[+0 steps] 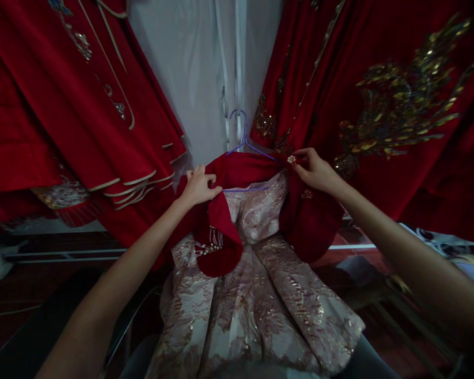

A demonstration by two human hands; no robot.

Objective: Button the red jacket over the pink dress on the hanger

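Note:
A red jacket (318, 223) with beaded trim hangs over a purple wire hanger (245, 129). Beneath it, a pale pink-and-gold brocade dress (245, 295) spreads down toward my lap. My left hand (200, 185) is closed on the jacket's left edge, fingers curled into the cloth. On the other side my right hand (314, 169) pinches the jacket's right front edge beside a small flower-shaped ornament (291, 160). The jacket's left front panel folds over the dress, with silvery beads on it. Between my hands the jacket lies open, showing the dress's top and the hanger's lower bar.
Red garments with pale piping (114, 105) hang at the left. A red garment with a gold sequin design (411, 100) hangs at the right. Behind the hanger are a pale wall (174, 58) and white vertical poles (240, 58). A dark seat-like surface (75, 300) is at lower left.

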